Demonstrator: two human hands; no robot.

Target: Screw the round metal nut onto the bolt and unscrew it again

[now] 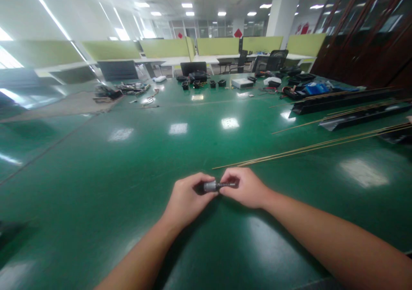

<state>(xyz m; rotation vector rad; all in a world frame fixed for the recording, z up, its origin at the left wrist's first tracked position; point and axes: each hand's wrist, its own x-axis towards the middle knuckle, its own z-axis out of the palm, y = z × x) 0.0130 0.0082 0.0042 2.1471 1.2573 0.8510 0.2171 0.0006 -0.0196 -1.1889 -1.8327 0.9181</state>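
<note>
My left hand [188, 195] is closed around the wide end of a small silver-and-dark metal cylinder with a thin ridged shaft [210, 186]. The shaft points right, and the thumb and fingers of my right hand [246, 187] pinch it near where it leaves the cylinder. Both hands meet just above the green tabletop [135, 187], with the piece lying roughly level between them. My fingers hide part of the cylinder, and its exact kind cannot be made out.
Long thin brass-coloured rods [289, 151] lie just beyond my right hand, reaching right. Farther right are black channel-shaped pieces [341, 101]. Small black parts [213, 83], a white box [242, 83] and a blue bundle [317, 88] stand along the far edge.
</note>
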